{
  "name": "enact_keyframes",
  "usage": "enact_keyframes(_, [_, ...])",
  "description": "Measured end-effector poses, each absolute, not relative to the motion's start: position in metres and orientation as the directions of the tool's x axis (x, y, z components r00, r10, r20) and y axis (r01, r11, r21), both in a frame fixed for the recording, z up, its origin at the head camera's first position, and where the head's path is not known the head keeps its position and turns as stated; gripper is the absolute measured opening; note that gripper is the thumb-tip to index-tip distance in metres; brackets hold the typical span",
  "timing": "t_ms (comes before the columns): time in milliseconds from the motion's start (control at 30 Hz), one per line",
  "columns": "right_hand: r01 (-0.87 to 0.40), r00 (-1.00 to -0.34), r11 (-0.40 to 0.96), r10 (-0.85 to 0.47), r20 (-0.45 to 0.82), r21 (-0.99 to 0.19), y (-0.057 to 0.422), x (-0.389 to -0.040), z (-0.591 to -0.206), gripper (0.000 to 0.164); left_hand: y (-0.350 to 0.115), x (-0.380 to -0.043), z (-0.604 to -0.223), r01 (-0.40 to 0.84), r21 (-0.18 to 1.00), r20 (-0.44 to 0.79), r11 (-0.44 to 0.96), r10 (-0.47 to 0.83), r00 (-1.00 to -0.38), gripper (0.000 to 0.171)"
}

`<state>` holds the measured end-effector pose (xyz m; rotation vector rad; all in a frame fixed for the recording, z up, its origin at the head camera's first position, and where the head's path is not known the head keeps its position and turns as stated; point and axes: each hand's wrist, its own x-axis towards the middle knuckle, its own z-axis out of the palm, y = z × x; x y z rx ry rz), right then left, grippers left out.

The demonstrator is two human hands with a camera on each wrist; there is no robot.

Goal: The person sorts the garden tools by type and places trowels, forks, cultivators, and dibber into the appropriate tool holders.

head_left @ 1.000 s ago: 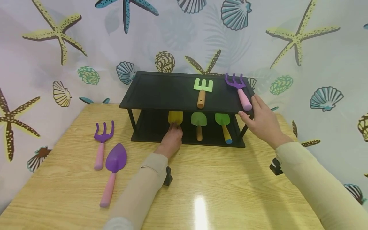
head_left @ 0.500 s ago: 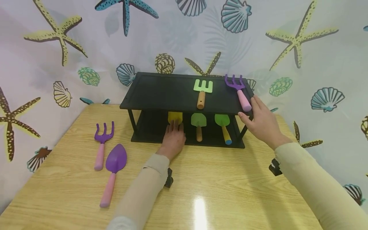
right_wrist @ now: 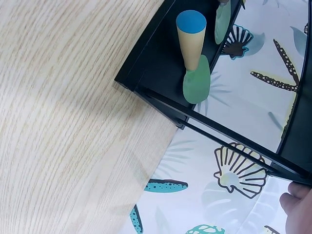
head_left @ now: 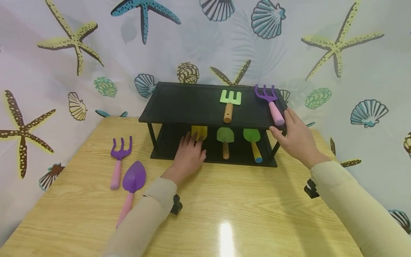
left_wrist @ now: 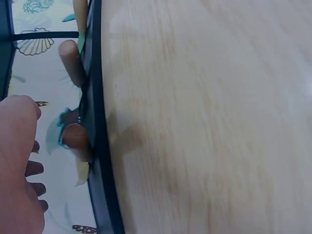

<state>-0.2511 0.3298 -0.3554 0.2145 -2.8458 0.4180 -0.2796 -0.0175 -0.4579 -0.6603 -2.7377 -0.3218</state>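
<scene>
My left hand (head_left: 188,154) hovers with extended fingers at the front of a black two-tier rack's (head_left: 179,103) lower shelf. It partly covers a yellow hand trowel (head_left: 200,131); in the left wrist view, the trowel's brown handle (left_wrist: 76,137) stands apart from my fingers. Against the upper shelf's right front corner rests my right hand (head_left: 297,141), thumb at the front edge, fingers along the side. Beside it on top lies a purple hand fork (head_left: 275,112) with a pink handle, then a light green hand fork (head_left: 228,111). Two green trowels (head_left: 226,135) (head_left: 252,135) lie on the lower shelf.
On the wooden table (head_left: 250,207), left of the rack, lie another purple hand fork (head_left: 120,155) and a purple trowel (head_left: 134,176), its pink handle partly behind my left sleeve. A cloth printed with starfish and shells (head_left: 205,43) hangs behind.
My left hand's fingers have let go of the yellow trowel and spread, and the hand has drawn slightly left. My right hand stays at the rack's corner. The head view has shifted slightly.
</scene>
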Motion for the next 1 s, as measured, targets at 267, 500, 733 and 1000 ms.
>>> enact_keyframes(267, [-0.176,-0.960,0.948,-0.105,0.258,-0.267,0.331,-0.251,-0.357,0.093,-0.034,-0.262,-0.451,0.518,0.110,0.419,0.848,0.433,-0.798,0.048])
enact_keyframes(500, [-0.179,-0.959,0.947,-0.107,0.263,-0.267,0.331,-0.252,-0.358,0.093,-0.052,-0.246,-0.442,0.493,0.141,0.316,0.859,0.432,-0.844,0.053])
enact_keyframes(733, [-0.181,-0.957,0.945,-0.106,0.270,-0.272,0.330,-0.252,-0.357,0.093,-0.072,-0.227,-0.439,0.501,0.181,0.291,0.846,0.441,-0.849,0.055])
enact_keyframes(1000, [-0.188,-0.956,0.939,-0.109,0.272,-0.287,0.330,-0.252,-0.357,0.092,-0.090,-0.206,-0.441,0.488,0.180,0.291,0.854,0.427,-0.856,0.057])
